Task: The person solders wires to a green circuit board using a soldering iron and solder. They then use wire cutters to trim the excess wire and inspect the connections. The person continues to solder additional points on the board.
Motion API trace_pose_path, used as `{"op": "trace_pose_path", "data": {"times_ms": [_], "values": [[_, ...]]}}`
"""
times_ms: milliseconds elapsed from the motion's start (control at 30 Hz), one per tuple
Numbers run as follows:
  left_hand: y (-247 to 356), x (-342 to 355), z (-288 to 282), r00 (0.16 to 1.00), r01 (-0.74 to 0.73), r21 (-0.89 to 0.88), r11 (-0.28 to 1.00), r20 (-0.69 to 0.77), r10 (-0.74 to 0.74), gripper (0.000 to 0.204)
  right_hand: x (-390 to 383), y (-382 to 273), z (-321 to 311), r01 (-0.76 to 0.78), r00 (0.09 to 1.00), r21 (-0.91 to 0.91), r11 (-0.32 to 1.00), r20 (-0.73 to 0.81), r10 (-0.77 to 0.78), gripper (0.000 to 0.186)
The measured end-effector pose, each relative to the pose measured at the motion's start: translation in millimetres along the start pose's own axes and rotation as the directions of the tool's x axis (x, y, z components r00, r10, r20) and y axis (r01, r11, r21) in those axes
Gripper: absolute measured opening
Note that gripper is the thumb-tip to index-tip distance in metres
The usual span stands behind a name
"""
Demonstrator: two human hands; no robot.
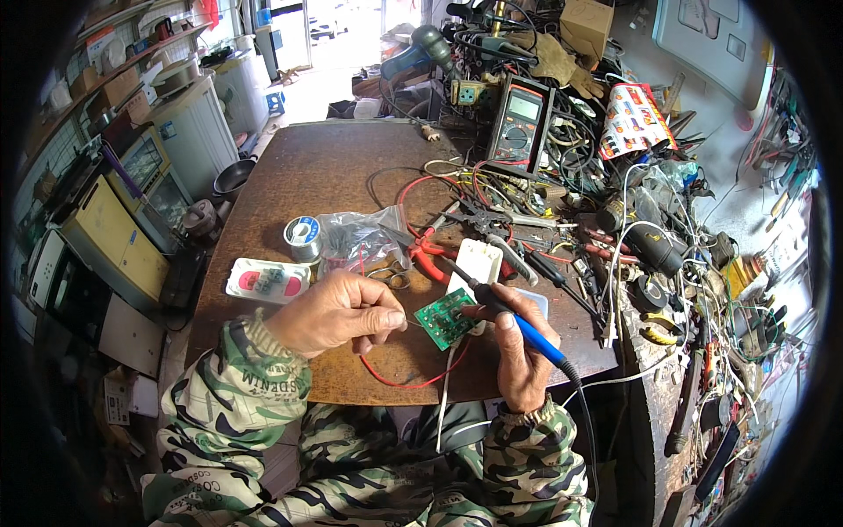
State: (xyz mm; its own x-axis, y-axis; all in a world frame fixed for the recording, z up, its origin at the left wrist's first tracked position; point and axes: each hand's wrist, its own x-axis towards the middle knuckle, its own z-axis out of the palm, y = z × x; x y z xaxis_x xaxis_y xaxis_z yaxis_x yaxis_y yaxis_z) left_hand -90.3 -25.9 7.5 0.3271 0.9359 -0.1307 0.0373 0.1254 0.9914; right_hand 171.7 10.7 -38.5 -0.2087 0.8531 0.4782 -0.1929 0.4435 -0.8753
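My left hand (342, 314) is closed in a pinch, and a thin wire seems to run from its fingertips toward the green circuit board (443, 320). The board lies tilted between my hands, against a white plastic casing (477, 268). In my right hand (524, 347) is a soldering iron (537, 338) with a blue handle, its dark front end pointing up and left, away from the board. A fingertip of that hand touches the board's right edge. Red and white leads (399, 384) trail below the board.
A solder spool (304, 237), a clear plastic bag (360, 239) and a white tray (268, 280) sit left on the brown table (307, 167). Red-handled pliers (428, 255) lie beyond the board. A multimeter (521, 126) stands at the back. Tangled cables and tools crowd the right side.
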Motion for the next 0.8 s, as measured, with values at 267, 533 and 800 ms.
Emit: {"op": "trace_pose_path", "data": {"times_ms": [267, 533, 800], "values": [[0.0, -7.5, 14.5, 0.999, -0.004, -0.079, 0.997, -0.052, -0.001, 0.02, 1.6, 7.3, -1.7, 0.128, 0.991, -0.226, 0.966, 0.064, -0.117, 0.035], [-13.2, 1.8, 27.4, 0.991, -0.037, 0.01, 0.999, -0.128, 0.038, 0.023, 3.2, -3.1, 2.8, 0.195, 0.98, -0.353, 0.915, 0.115, -0.165, 0.034], [-12.4, 30.6, 13.0, 0.934, -0.164, 0.24, 0.957, -0.274, 0.229, 0.022, 2.4, 1.2, 2.2, 0.207, 0.978, -0.299, 0.931, 0.078, -0.192, 0.034]]}}
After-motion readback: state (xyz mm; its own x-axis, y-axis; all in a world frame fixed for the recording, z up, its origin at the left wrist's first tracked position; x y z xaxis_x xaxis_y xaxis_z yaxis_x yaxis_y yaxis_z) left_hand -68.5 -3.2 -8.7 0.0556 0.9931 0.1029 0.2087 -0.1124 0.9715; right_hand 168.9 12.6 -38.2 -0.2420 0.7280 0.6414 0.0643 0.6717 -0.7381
